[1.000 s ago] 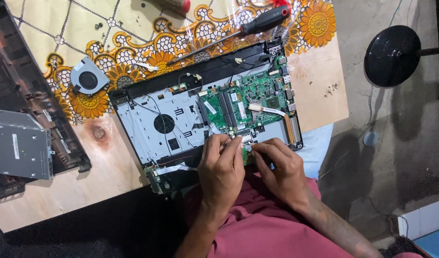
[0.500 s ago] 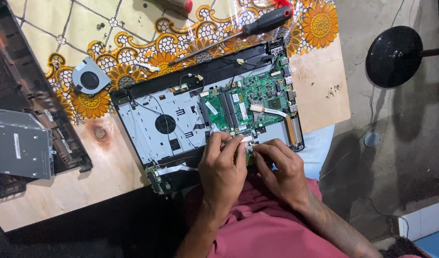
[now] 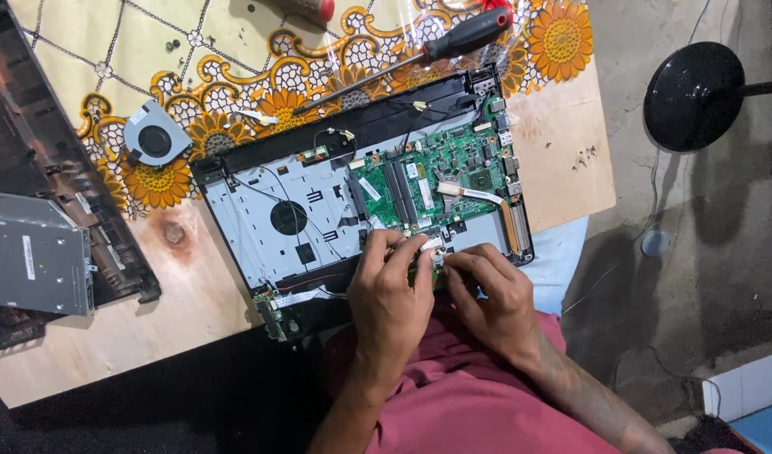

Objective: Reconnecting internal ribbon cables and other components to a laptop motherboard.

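Pale plywood tabletop (image 3: 108, 336) fills most of the view, its far half under a cloth printed with orange sunflowers (image 3: 234, 50), and grey concrete floor lies at three o'clock. An opened laptop chassis with a silver metal tray and green circuit board (image 3: 285, 219) lies at the centre. The left hand (image 3: 392, 290) and right hand (image 3: 491, 294) meet at its six o'clock edge, fingers curled tight and pinching a small white connector (image 3: 430, 245) just beside the green board; the grip itself is partly hidden. At twelve o'clock lies a black-and-red-handled screwdriver (image 3: 453, 38). At ten o'clock sits a round grey cooling fan (image 3: 155, 141), apart from the chassis. At nine o'clock rest a silver flat optical drive (image 3: 33, 252) and a dark plastic laptop cover (image 3: 41, 151).
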